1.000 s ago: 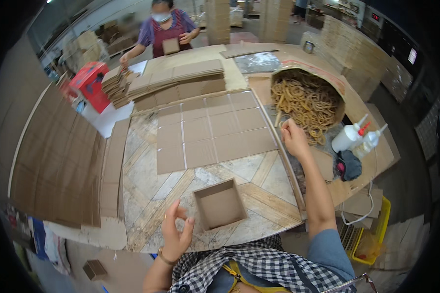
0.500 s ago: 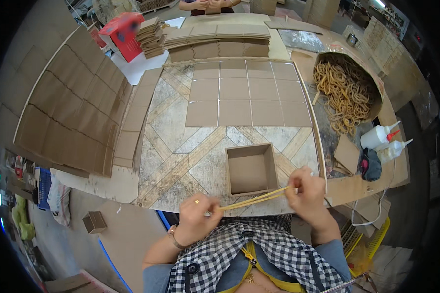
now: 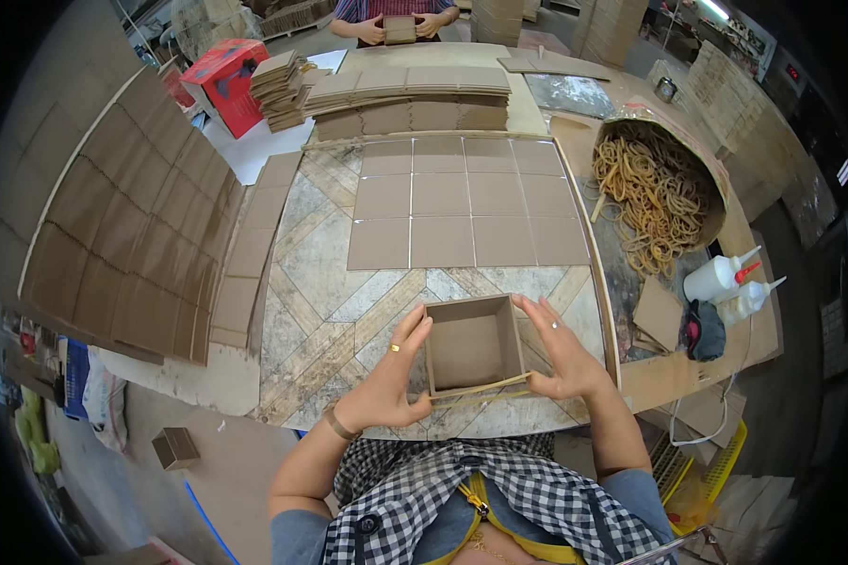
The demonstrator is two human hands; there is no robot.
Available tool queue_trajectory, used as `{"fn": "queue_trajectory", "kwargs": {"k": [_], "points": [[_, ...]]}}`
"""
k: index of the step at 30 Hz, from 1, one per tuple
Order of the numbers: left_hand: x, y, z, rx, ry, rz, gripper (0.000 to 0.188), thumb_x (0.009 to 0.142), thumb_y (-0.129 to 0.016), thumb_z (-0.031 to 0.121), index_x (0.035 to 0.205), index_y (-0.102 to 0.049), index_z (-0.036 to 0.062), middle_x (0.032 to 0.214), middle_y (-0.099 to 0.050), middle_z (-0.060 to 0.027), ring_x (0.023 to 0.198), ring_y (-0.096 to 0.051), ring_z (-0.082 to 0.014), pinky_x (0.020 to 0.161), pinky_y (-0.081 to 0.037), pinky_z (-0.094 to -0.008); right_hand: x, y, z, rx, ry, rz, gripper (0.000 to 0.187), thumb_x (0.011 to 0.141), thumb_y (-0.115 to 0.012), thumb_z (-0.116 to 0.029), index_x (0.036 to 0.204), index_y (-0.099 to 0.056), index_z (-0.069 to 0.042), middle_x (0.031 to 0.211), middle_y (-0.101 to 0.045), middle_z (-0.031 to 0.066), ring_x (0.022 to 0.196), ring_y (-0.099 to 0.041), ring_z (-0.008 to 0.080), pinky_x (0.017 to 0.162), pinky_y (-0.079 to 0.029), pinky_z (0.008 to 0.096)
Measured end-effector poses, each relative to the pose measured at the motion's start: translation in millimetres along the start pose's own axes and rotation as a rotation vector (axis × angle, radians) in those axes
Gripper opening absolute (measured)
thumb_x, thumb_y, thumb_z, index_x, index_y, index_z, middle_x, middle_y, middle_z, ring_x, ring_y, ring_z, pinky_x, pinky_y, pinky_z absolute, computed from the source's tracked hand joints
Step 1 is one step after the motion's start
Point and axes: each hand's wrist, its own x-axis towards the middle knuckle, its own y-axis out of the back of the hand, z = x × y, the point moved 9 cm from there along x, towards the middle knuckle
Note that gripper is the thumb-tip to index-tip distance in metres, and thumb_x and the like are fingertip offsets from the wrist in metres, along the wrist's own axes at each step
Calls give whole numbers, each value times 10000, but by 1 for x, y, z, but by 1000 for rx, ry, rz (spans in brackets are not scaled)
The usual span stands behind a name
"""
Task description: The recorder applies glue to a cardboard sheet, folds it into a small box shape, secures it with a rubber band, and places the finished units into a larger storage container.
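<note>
A square open-topped cardboard box (image 3: pixel 474 344) stands on the table in front of me. A yellow rubber band (image 3: pixel 481 390) is stretched along its near side, looped at both ends round my thumbs. My left hand (image 3: pixel 393 375) is at the box's left wall, with the fingers reaching forward along it. At the right wall my right hand (image 3: pixel 563 356) does likewise, its fingertips near the far corner. Whether the band also runs behind the fingers is hidden. Beyond the box lie flat cardboard panels (image 3: pixel 440 242) in a grid, with pale lines between them.
Stacked cardboard sheets (image 3: pixel 410 117) lie at the back, and scored sheets (image 3: pixel 127 221) lean at left. To the right are a sack (image 3: pixel 725 212) of rubber bands (image 3: pixel 645 179), glue bottles (image 3: pixel 709 280) and a dark tape roll-like item (image 3: pixel 707 331). A co-worker's hands (image 3: pixel 431 25) hold a small box opposite.
Both hands have moved forward from the box's near edge to its sides, with the fingers opening out along the walls. The band now spans the near side. Opposite, the co-worker's small box has come into view.
</note>
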Motion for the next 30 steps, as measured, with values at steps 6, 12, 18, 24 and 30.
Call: {"fn": "queue_trajectory", "kwargs": {"k": [6,12,18,24,30], "points": [[-2,13,13,237,-99,28,946,658,-614,103,1465,-121,73,1501,-166,-242,1402,-175,-368,1136,-154,-458,1,18,5,-134,-37,-14,961,591,-567,-168,1435,-162,46,1463,-272,250,1374,-239,382,1144,-115,502],[12,7,-32,-274,62,68,835,684,-587,63,1430,-211,47,1464,-239,-244,1382,-244,-334,1117,-244,-435,12,4,27,111,-88,-5,805,636,-524,-91,1391,-265,18,1369,-368,256,1315,-331,364,1104,-228,438],[28,14,-79,-587,266,318,505,713,-495,-106,1203,-490,16,1182,-573,-149,1133,-542,-226,1110,-282,-404,30,-1,74,311,-196,376,211,713,-475,34,855,-631,35,815,-654,109,858,-647,227,792,-496,317],[40,13,-103,-677,257,273,251,697,-474,-142,835,-626,2,832,-639,-46,793,-585,-122,922,-438,-328,26,-16,76,489,-382,248,197,737,-502,75,869,-639,21,790,-664,75,780,-639,152,686,-504,274],[33,13,-103,-806,447,135,260,716,-512,-164,866,-630,13,894,-664,-75,840,-626,-150,970,-442,-356,12,-4,33,169,-98,389,260,772,-554,60,1018,-627,16,871,-658,125,782,-644,200,685,-506,287]]}}
